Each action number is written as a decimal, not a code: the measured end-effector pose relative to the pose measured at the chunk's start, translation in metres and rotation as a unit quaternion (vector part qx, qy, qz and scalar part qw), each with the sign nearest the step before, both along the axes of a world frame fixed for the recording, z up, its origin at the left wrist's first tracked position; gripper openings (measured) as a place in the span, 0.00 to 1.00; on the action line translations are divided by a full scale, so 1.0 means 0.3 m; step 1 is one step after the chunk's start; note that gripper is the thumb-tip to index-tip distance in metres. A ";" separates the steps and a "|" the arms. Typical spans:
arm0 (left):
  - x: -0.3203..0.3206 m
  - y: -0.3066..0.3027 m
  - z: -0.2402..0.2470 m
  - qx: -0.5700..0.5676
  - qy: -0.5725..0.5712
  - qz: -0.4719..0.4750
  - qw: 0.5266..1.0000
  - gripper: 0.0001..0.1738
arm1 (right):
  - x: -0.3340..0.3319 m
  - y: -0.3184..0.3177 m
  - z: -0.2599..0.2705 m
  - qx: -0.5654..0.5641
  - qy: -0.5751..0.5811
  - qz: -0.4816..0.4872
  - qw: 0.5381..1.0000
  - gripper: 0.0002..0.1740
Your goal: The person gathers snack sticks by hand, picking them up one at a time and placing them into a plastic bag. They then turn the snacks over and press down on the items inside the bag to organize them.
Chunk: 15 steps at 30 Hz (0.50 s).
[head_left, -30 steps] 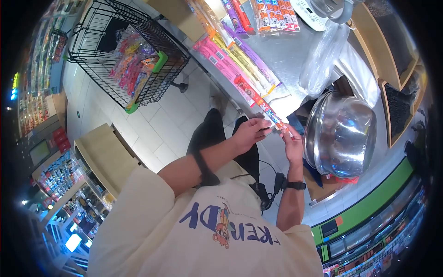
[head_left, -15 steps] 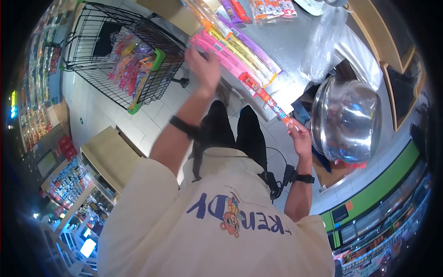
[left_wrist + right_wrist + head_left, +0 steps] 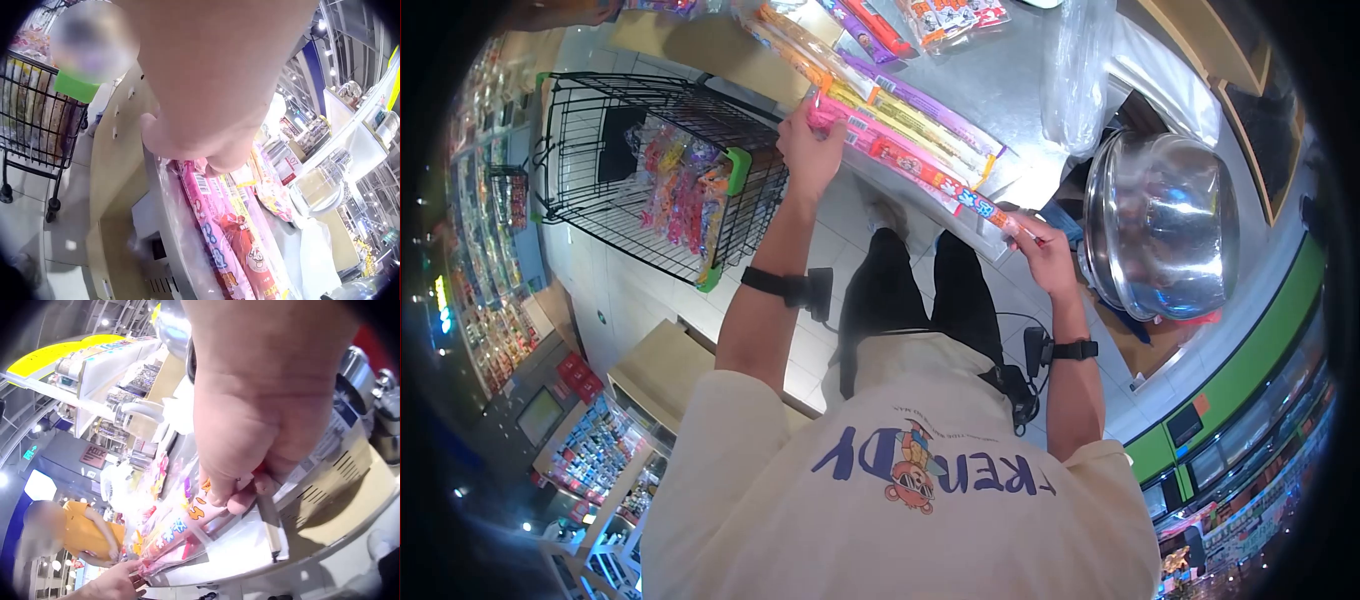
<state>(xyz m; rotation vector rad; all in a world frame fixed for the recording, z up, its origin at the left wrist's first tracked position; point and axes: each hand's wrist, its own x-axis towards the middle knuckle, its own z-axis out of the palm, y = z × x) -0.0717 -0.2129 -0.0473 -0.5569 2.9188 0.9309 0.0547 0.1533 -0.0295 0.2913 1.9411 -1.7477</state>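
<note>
In the head view a long red stick-shaped snack packet (image 3: 940, 183) with blue lettering lies along long pink packets (image 3: 855, 132) at the table's near edge. My right hand (image 3: 1045, 252) pinches its right end between thumb and fingers, and the right wrist view shows that grip close up. At the other end, my left hand (image 3: 810, 150) grips the end of the pink packets, thumb on top; its fingertips are partly hidden in the left wrist view. Yellow packets (image 3: 935, 135) and purple packets (image 3: 930, 100) lie side by side just beyond the pink ones.
A wire shopping cart (image 3: 650, 180) with colourful bags stands left of the metal table (image 3: 1020, 90). Large steel bowls (image 3: 1165, 225) are on the right. Clear plastic bags (image 3: 1080, 80) lie on the table's right part. Another person in orange (image 3: 87, 528) stands across.
My left hand has left the red packet's right end and moved left to the far end of the pink packets. My right hand has slid the red packet further left along them.
</note>
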 end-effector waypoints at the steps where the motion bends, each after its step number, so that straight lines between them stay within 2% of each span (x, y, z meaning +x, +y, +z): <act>1: -0.002 -0.002 0.012 0.013 -0.010 -0.006 1.000 0.38 | -0.005 -0.012 -0.017 -0.007 0.030 -0.006 1.000 0.15; 2: -0.003 -0.006 0.024 0.025 -0.020 -0.010 0.999 0.37 | -0.011 -0.012 -0.007 -0.010 0.030 -0.008 0.999 0.15; 4: -0.004 -0.020 0.020 0.031 -0.027 -0.009 0.999 0.34 | -0.056 -0.023 0.059 0.025 -0.063 0.006 0.998 0.15; 6: -0.004 -0.043 0.019 0.038 -0.034 -0.005 0.999 0.30 | -0.060 -0.041 0.028 0.000 -0.033 -0.016 0.999 0.14; 8: -0.005 -0.061 0.020 0.074 -0.014 -0.034 0.997 0.24 | -0.092 -0.055 0.034 0.002 0.017 0.030 0.999 0.14; 9: -0.011 -0.069 0.012 0.073 -0.009 -0.034 0.997 0.24 | -0.107 -0.065 0.030 0.001 0.022 0.030 0.999 0.14; 11: -0.003 -0.086 -0.002 0.109 -0.005 -0.036 0.993 0.22 | -0.126 -0.093 0.023 -0.020 -0.050 0.046 0.997 0.13; 15: -0.006 -0.102 -0.006 0.126 0.017 -0.037 0.991 0.22 | -0.152 -0.136 0.024 -0.015 -0.083 0.066 0.994 0.13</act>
